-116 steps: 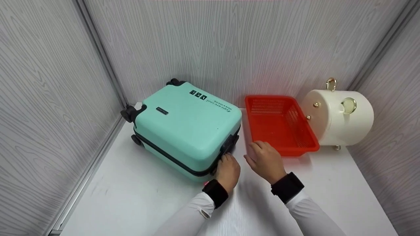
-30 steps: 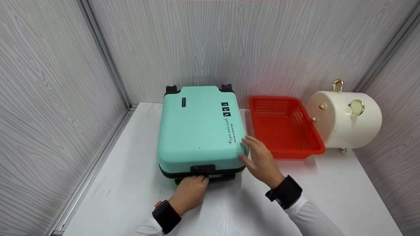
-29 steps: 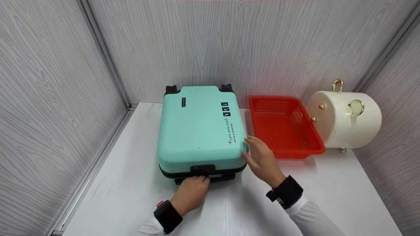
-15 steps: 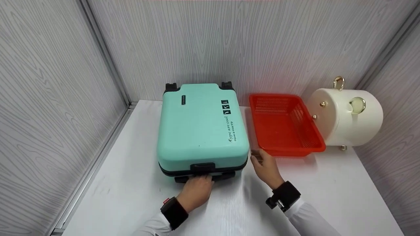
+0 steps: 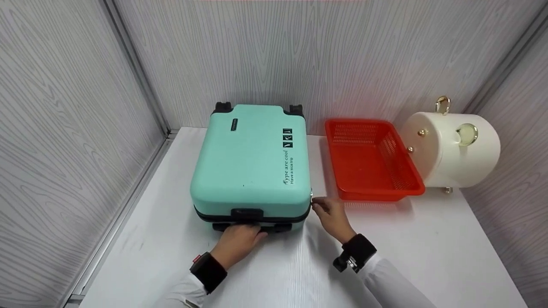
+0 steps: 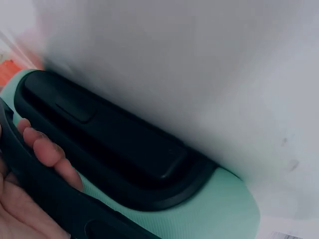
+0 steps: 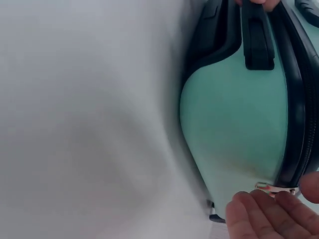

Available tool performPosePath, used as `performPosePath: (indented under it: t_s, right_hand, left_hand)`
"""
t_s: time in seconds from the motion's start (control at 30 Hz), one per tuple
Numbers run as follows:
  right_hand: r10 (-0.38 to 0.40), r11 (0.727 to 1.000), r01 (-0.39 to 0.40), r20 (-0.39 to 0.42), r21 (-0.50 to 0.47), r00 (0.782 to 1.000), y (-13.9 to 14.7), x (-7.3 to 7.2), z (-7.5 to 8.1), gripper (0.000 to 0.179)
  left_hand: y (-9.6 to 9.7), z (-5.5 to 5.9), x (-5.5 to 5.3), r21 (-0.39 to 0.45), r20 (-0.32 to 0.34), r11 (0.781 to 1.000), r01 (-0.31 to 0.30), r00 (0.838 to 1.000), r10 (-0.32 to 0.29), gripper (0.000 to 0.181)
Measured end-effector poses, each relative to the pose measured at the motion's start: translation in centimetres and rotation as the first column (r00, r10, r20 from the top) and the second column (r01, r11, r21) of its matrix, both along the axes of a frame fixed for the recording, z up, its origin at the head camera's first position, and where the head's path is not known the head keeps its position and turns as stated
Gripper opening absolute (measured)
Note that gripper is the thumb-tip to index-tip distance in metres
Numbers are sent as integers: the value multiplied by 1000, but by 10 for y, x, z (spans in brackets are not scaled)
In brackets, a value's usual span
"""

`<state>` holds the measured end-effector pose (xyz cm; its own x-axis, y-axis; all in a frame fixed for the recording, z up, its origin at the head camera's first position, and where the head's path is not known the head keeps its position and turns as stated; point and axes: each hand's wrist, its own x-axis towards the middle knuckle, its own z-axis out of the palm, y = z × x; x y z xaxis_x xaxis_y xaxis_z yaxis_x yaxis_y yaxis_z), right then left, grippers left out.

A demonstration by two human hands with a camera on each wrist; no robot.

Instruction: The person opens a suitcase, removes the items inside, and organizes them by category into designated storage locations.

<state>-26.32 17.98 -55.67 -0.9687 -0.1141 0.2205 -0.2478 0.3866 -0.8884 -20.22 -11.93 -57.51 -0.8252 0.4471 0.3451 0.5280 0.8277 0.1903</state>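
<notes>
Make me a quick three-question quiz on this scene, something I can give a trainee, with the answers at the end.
1. Multiple choice: what does the left hand grip on the suitcase?
A) a wheel
B) the black carry handle
C) the name plate
2. True or false: the red basket stands between the suitcase and the cream cylinder.
3. Short answer: which hand is nearer the metal zipper pull?

Key:
1. B
2. True
3. The right hand
</notes>
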Motion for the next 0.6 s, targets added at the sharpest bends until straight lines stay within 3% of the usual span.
performPosePath:
  t_s: [0.17,0.3,0.47,0.6]
  right_hand:
    - [9,989,8,113,-147,994,-8,-5,-2,25]
    - [9,975,35,195,-218,981,-11,-8,-2,29]
    - [8,961,61,249,-269,969,-11,-15,-5,32]
    - [0,957,72,248,-281,969,-10,-19,-7,32]
  left_hand:
    - [-5,2,1,11,-9,1000,16,1000,-16,25]
    - [-10,0,5,-4,-103,1000,28,994,-28,17]
    - [-19,-3,6,-27,-242,1000,3,970,-10,16]
    - [-24,-4,5,-23,-285,1000,-1,959,-6,18]
